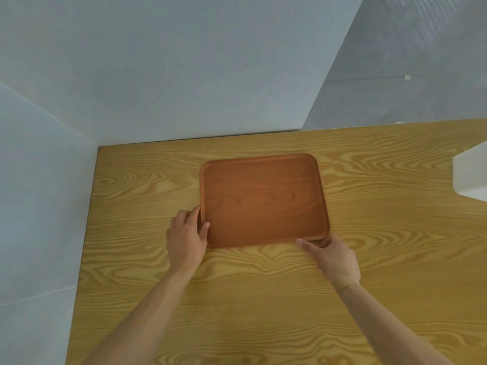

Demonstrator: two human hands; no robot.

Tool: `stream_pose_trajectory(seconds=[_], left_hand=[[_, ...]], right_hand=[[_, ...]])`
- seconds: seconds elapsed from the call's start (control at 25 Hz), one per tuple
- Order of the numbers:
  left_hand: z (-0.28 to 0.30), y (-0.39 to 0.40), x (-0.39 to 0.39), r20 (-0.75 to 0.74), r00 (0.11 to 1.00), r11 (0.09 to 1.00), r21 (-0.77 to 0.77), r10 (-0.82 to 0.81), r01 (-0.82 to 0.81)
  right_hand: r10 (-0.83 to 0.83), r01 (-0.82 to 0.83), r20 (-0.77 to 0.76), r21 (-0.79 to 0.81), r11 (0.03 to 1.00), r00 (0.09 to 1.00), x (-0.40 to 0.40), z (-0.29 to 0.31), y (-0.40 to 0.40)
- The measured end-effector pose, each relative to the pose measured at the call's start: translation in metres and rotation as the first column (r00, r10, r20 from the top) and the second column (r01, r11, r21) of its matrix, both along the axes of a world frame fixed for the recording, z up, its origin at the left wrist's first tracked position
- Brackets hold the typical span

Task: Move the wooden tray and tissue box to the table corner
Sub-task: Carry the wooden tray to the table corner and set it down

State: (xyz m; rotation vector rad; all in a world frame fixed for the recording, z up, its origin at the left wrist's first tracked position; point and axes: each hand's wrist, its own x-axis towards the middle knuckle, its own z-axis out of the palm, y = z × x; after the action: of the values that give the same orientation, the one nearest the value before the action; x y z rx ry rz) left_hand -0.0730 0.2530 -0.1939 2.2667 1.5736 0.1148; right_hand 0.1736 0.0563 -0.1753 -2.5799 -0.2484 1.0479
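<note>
A: Tray (pixel 263 201) lies flat on the table (pixel 263 299), mid-board, right of the far-left corner where the two walls meet. Step in hand, by my reading: shifting the tray first.

B: Grip?

A: Left hand (pixel 185 241) has the near-left edge, thumb on the rim and fingers curled down the outside, pinching it. Right hand (pixel 333 256) is at the near-right corner, forefinger stretched along the near edge; whether its other fingers close under the rim, I cannot tell.

B: Next move?

A: Likely a slide or low lift leftward and away, both hands in step so the tray stays square, stopping short of the walls.

B: Count?

A: One tray, nothing in it. Two hands. One white object (pixel 471 175) cut off at the right edge, possibly the tissue box, though too little shows to be sure. It sits well apart from the tray, not yet handled.
</note>
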Motion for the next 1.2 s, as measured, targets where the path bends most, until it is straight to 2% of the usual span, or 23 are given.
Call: stream_pose_trajectory(seconds=[0.12, 0.2, 0.32, 0.48, 0.68, 1.2], left_hand=[[-0.011, -0.013, -0.009, -0.040, 0.998, 0.995, 0.088, -0.038, 0.041], [-0.018, -0.017, -0.017, -0.040, 0.996, 0.996, 0.029, -0.084, 0.086], [-0.029, -0.015, -0.028, -0.049, 0.985, 0.983, -0.083, -0.168, 0.163], [-0.033, -0.012, -0.031, -0.114, 0.967, 0.970, -0.115, -0.229, 0.216], [-0.031, -0.005, -0.025, -0.159, 0.964, 0.972, -0.133, -0.214, 0.194], [-0.027, 0.046, 0.007, -0.153, 0.971, 0.969, -0.194, -0.186, 0.155]], right_hand=[[0.121, -0.134, 0.282, 0.027, 0.991, 0.952, -0.003, -0.005, -0.002], [0.255, -0.289, 0.372, 0.037, 0.957, 0.892, 0.002, -0.010, -0.004], [0.361, -0.396, 0.336, 0.041, 0.917, 0.870, 0.016, -0.019, -0.006], [0.340, -0.384, 0.336, 0.072, 0.921, 0.878, 0.016, -0.032, -0.011], [0.301, -0.356, 0.344, 0.107, 0.928, 0.889, 0.017, -0.039, -0.008], [0.241, -0.316, 0.336, 0.187, 0.930, 0.910, 0.045, -0.040, 0.035]])
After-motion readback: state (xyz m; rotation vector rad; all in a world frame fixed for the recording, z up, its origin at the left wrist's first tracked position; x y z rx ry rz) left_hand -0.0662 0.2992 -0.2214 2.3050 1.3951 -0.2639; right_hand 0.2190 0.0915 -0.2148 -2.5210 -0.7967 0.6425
